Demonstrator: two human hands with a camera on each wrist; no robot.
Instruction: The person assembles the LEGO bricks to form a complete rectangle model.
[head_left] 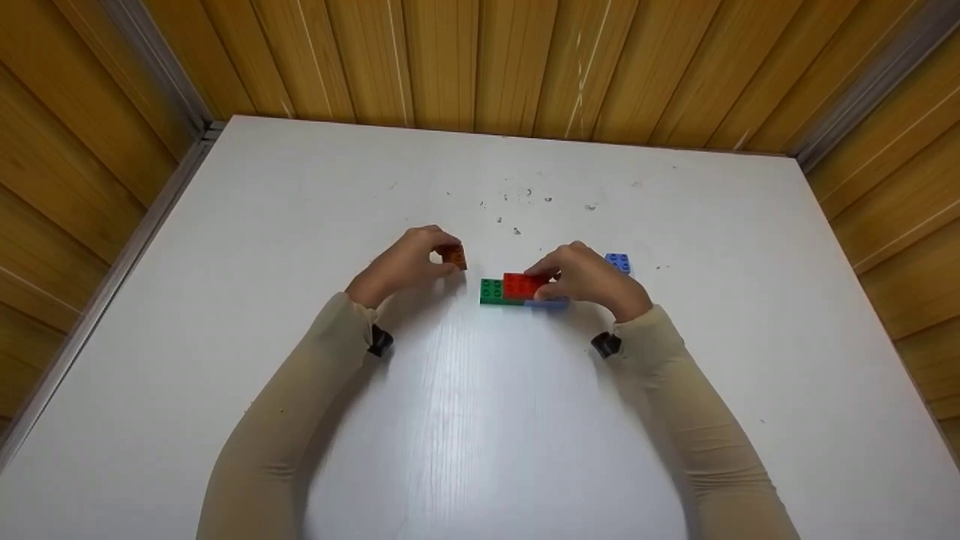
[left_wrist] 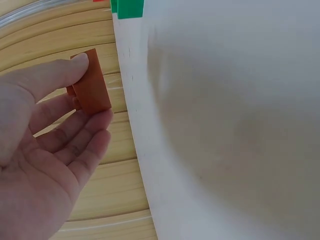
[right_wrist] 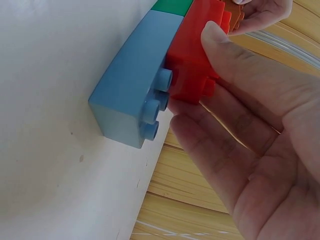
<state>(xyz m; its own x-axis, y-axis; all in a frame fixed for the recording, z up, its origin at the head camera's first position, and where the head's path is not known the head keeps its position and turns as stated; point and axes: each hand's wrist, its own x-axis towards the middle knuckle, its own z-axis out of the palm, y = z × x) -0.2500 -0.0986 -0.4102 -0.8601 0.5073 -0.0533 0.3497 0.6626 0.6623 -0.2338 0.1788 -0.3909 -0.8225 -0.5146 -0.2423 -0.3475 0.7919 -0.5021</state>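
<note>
My left hand point(head_left: 412, 259) pinches an orange-brown toy brick point(left_wrist: 95, 82) between thumb and fingertips, held just above the table to the left of the other bricks. With thumb and fingers my right hand point(head_left: 589, 277) grips a red brick point(right_wrist: 192, 55). This red brick lies on top, across a green brick point(head_left: 490, 291) and a light blue brick point(right_wrist: 132, 70) that stand end to end. The blue brick's outer studs show past the red one in the right wrist view. In the head view, the right hand partly hides the red and blue bricks.
A second blue brick point(head_left: 618, 262) lies on the white table point(head_left: 465, 450), just behind the right hand. Small dark marks dot the tabletop farther back. Wood-patterned walls point(head_left: 480, 67) stand behind and on both sides of the table.
</note>
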